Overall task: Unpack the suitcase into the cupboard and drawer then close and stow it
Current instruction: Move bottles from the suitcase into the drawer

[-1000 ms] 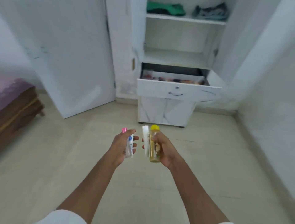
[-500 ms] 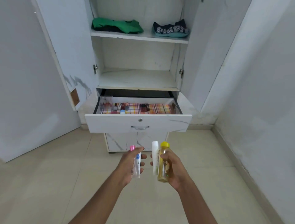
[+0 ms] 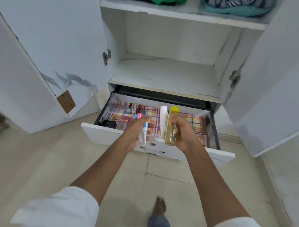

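My left hand grips a small clear bottle with a pink cap together with a white and blue tube. In my right hand are a yellow-capped bottle of yellow liquid and a white tube. Both hands hover over the front of the open white drawer, which has a checked liner and several small cosmetics at its left. The cupboard stands open above it. The suitcase is out of view.
Folded green clothes and a teal striped garment lie on the top shelf. The two cupboard doors swing out on either side. My bare foot is on the tiled floor below the drawer.
I have walked up to the cupboard; the drawer now lies right under my hands. Both hands still hold the same bottles and tubes.
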